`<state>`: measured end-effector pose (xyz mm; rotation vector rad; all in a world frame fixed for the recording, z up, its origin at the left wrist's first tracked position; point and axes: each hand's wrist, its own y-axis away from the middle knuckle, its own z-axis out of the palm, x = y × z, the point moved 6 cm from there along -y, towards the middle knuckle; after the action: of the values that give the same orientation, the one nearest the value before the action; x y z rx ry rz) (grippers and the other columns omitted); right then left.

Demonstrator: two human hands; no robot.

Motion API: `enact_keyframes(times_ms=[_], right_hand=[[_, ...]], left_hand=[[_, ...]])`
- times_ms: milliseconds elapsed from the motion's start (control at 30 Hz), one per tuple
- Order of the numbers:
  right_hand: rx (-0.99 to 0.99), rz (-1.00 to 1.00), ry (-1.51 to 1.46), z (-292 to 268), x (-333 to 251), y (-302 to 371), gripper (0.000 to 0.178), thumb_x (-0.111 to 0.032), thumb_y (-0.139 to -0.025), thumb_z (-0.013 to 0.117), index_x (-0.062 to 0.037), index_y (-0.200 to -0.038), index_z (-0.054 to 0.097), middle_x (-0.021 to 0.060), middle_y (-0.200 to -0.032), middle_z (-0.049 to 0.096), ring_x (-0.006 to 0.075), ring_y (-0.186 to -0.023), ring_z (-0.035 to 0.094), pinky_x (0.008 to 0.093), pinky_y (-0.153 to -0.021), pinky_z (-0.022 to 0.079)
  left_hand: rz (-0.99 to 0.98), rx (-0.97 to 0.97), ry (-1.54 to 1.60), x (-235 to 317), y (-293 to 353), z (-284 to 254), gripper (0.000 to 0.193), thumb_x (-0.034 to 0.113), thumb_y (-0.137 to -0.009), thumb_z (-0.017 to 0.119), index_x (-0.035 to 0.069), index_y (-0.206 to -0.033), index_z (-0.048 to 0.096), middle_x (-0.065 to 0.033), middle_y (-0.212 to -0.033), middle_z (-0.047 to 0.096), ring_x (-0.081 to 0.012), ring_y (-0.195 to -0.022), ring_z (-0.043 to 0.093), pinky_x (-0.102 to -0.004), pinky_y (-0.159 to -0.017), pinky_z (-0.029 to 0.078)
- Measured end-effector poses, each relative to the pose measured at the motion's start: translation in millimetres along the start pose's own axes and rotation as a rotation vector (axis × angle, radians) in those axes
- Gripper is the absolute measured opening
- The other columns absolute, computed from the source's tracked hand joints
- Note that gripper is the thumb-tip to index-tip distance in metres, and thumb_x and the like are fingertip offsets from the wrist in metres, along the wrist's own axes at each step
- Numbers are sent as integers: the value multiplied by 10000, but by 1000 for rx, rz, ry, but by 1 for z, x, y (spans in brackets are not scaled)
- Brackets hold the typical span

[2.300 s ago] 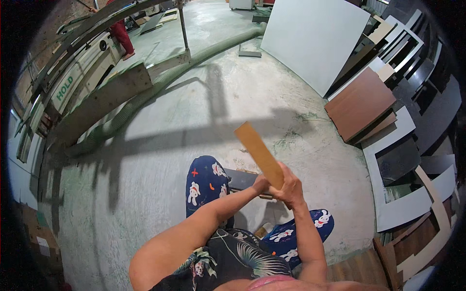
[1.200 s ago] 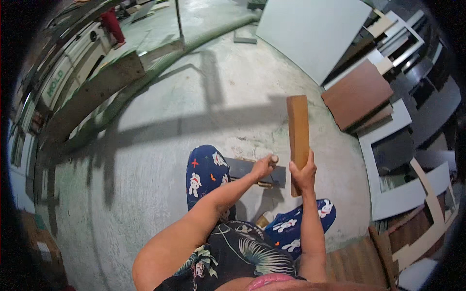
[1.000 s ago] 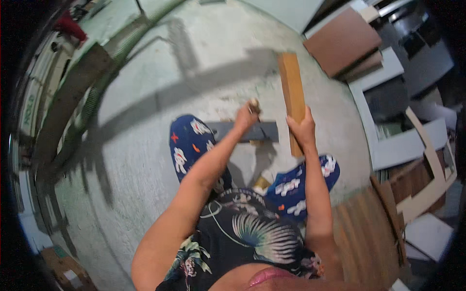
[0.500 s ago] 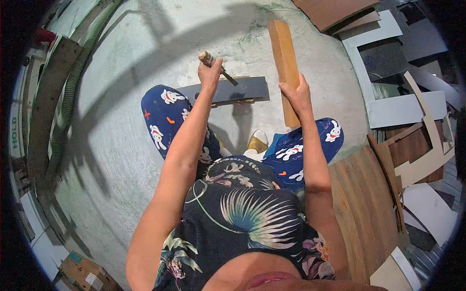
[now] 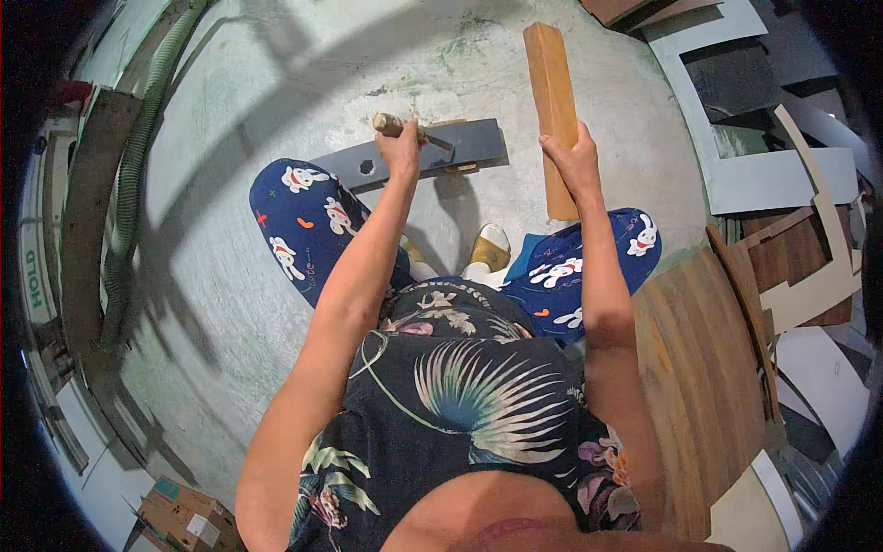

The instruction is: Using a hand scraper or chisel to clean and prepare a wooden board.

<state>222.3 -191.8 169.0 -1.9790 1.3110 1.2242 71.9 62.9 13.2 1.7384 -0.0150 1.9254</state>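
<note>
My left hand (image 5: 401,155) is closed around a chisel (image 5: 388,124), its pale wooden handle pointing up and left. The dark metal blade (image 5: 440,143) slants down over a long dark grey board (image 5: 483,143) on the floor; whether the tip touches it I cannot tell. Near the board's left part is a ragged hole (image 5: 367,167), and pale wood strips (image 5: 467,168) show under its edges. In my right hand (image 5: 576,164) is a thick yellow-brown wooden block (image 5: 552,83), gripped near its lower end and held almost upright, to the right of the board.
My bent knees flank the board, with a slippered foot (image 5: 490,247) between them. Cut panels and sheet offcuts (image 5: 782,179) pile up on the right. A brown wood-grain panel (image 5: 699,368) lies by my right side. A ribbed hose (image 5: 138,184) and a cardboard box (image 5: 189,520) are at left.
The chisel has tipped to a flatter slant, its blade pointing more to the right. The wooden block has moved slightly right and up, and the hole in the board has come into sight.
</note>
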Motion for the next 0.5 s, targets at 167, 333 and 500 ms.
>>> enact_keyframes(times_ms=[167,333,500], right_hand=[[5,-37,34,0,-2,-2,546,-264,-711,734,17,-1141,549,154,-983,663,235,-874,648,358,-776,516],[-31,-25,24,6,-12,1,583,-260,-711,725,19,-1183,526,165,-1010,656,245,-908,647,356,-793,515],[-14,-22,67,7,-9,1,581,-257,-709,721,26,-1179,529,178,-1011,661,254,-913,653,361,-796,517]], left_hand=[[-22,57,194,-11,-1,-2,204,97,-832,682,-6,-918,529,-93,-808,600,-183,-588,602,-297,-506,530],[-25,65,115,-13,-4,-12,221,85,-831,685,-24,-933,521,-104,-843,597,-191,-632,621,-296,-519,562],[37,116,169,-3,4,-5,209,61,-814,683,-41,-847,504,-119,-747,615,-206,-507,621,-306,-418,526]])
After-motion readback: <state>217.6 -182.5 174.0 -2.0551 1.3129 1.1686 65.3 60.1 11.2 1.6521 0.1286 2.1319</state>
